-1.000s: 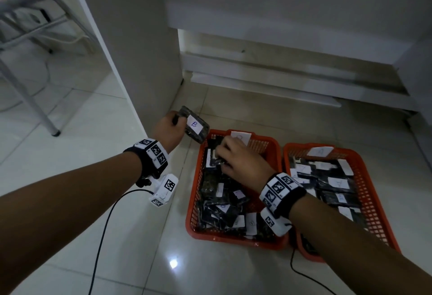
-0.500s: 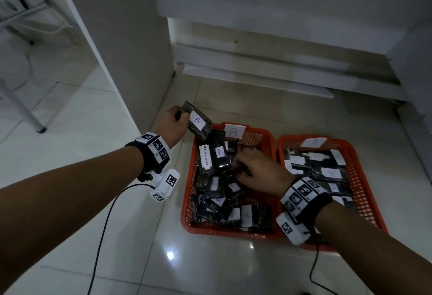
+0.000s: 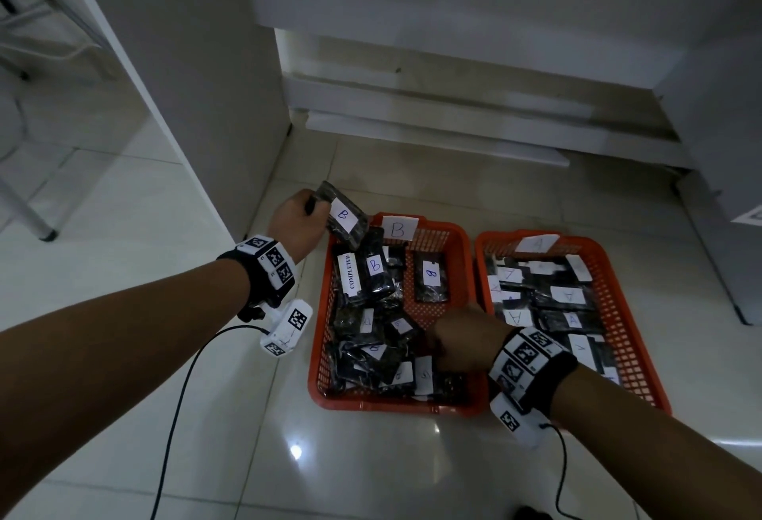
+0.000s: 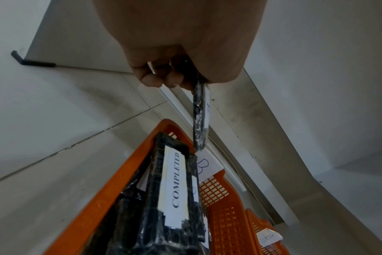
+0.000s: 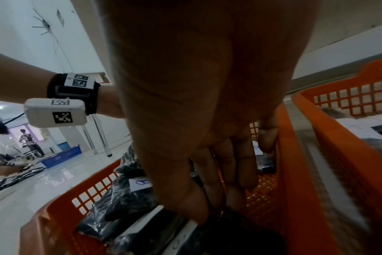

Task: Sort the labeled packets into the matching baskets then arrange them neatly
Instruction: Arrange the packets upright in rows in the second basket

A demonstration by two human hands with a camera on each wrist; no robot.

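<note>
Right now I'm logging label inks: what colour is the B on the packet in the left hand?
Blue, on the held packet's white label; head view shows it best.

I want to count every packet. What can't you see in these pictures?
- Head view: the right hand covers packets in the B basket.
- Head view: the right arm cuts off the near corner of the A basket.
- Left wrist view: the held packet is edge-on in the left hand, label unreadable.
- Right wrist view: labels blurred.
</note>
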